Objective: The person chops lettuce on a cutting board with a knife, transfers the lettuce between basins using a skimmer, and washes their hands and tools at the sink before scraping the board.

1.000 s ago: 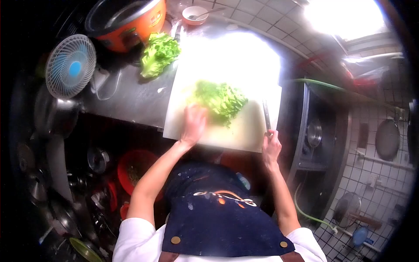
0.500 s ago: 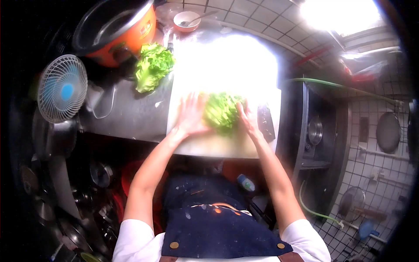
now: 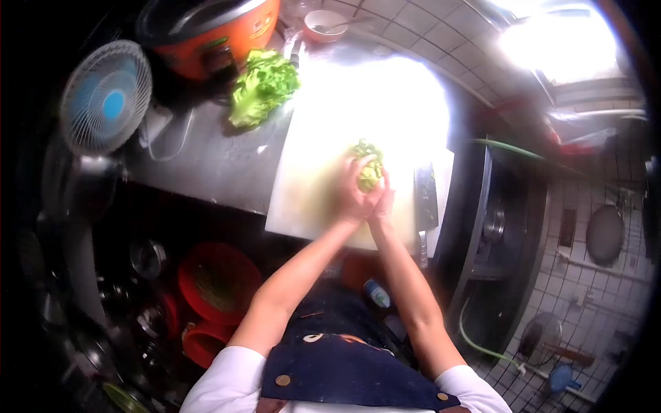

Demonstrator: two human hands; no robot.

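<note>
A bunch of green lettuce (image 3: 370,172) is squeezed between my two hands over the white cutting board (image 3: 303,199). My left hand (image 3: 354,193) wraps it from the left with curled fingers. From the right, my right hand (image 3: 384,196) presses against it, and the wrists nearly touch. Most of the lettuce is hidden by the hands, with some leaf showing above and between them. A cleaver (image 3: 426,199) with a broad dark blade lies on the board to the right of my right hand, its handle towards me.
Another lettuce (image 3: 265,88) lies on the steel counter (image 3: 206,162) left of the board. Behind it stand an orange cooker (image 3: 220,45) and a small bowl (image 3: 326,26). A fan (image 3: 107,100) is at far left. Red basins (image 3: 217,282) sit below the counter. Glare whitens the board's far part.
My hands, spread apart at the lettuce's sides before, have come together and gathered the leaves into a tighter bunch. The whole view has tilted and shifted.
</note>
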